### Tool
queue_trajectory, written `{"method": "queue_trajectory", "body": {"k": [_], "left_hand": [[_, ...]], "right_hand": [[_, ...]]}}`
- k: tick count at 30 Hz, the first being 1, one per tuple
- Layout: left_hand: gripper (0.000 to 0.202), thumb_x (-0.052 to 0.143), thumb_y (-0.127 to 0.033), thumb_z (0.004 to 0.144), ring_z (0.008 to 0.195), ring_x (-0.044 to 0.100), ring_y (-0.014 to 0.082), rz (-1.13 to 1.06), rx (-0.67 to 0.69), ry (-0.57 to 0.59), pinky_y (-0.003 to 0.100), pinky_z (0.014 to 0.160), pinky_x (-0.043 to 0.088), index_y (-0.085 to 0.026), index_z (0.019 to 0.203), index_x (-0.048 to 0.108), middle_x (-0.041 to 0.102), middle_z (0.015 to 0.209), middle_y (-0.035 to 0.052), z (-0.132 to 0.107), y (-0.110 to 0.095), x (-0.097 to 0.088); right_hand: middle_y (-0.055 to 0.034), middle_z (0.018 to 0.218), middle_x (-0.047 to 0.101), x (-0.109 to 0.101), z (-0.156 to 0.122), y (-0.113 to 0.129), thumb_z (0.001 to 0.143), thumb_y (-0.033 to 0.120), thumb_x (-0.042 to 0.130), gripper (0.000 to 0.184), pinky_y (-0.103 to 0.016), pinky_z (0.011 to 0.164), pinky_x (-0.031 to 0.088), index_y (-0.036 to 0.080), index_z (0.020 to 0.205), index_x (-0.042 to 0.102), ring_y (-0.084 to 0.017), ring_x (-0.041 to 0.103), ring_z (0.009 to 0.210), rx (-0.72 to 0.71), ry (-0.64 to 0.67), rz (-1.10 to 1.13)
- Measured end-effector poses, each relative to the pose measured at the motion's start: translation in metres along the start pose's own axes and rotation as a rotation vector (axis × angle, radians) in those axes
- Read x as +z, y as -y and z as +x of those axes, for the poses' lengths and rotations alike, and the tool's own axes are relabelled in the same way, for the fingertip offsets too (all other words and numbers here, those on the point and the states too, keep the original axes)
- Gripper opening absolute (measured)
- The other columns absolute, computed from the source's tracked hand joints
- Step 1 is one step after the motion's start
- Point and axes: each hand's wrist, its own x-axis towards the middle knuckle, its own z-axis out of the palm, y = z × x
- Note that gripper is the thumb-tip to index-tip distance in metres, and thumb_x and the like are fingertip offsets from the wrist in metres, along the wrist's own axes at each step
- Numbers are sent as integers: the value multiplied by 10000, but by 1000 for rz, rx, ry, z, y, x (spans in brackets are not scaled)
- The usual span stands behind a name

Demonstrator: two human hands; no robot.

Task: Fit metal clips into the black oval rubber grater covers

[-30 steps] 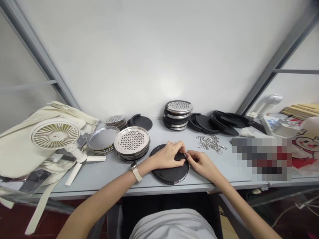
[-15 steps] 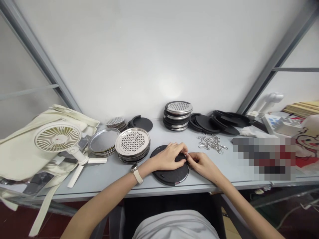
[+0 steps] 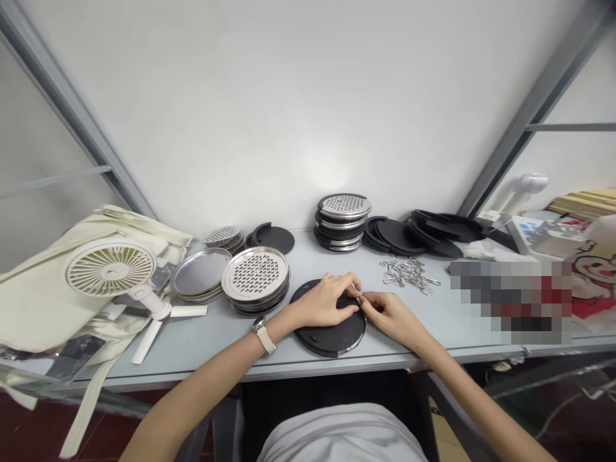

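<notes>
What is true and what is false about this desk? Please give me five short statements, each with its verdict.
1. The left hand lies over a black disc. True.
2. The watch is worn on the right wrist. False: the watch is on the left wrist.
3. Bent wire pieces lie in a loose pile on the table. True.
4. The white fan is to the right of the wire pieces. False: the white fan is far to their left.
5. The right hand has its fingertips near the disc's edge. True.
</notes>
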Motion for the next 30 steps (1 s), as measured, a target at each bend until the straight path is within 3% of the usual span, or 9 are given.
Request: {"method": "queue_trajectory", "body": {"k": [8,14,24,30], "left_hand": [[299,590,-102,783,1029,587,196,-10,-27,1,351,976,351,-221,1020,452,635,1044,31,1,-1,0],[301,618,-119,784,1020,588,191,-32,-33,-12,337,964,361,-212,1020,455,638,1037,34,1,2,1],[352,621,-115,766,1039,551,188,-102,-142,-34,327,933,418,-220,1059,457,604,1065,30,1,-1,-1],[326,596,-115,778,1064,520,193,-111,-172,-10,323,954,416,-230,1052,460,575,1074,27,4,-1,-2]], "right_hand": [[62,522,407,1,0,0,864,275,436,258,-225,491,284,189,623,463,-109,375,509,18,-63,14],[66,533,395,0,0,1,883,273,416,262,-224,497,284,190,638,456,-107,372,512,31,-33,43],[-6,654,582,0,-1,7,906,213,376,217,-250,567,364,185,762,536,-160,524,582,24,-24,-59],[-21,655,586,2,-1,7,902,185,401,192,-258,573,380,194,758,527,-184,550,605,16,-40,-122]]}}
